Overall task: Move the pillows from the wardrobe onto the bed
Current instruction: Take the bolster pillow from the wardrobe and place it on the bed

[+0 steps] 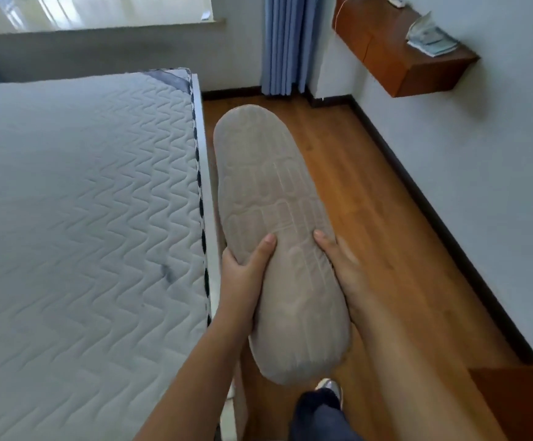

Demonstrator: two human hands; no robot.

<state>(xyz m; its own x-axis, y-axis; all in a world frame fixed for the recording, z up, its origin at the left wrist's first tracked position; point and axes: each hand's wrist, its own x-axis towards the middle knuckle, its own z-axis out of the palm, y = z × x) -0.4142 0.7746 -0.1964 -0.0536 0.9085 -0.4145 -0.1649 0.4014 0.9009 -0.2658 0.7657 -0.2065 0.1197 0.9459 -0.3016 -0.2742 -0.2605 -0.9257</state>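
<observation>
Carrying the beige pillow lengthwise toward twelve o'clock, the person grips its near half from both sides, left hand and right hand with thumbs curled over the top, probably ready to swing it onto the bed just beside it at nine o'clock.

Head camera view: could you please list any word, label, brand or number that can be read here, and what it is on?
None can be read.
Papers on the wooden wall shelf: print too blurred to read.
Pillow: quilted pattern only, no legible letters.
Mattress: no label visible.
</observation>
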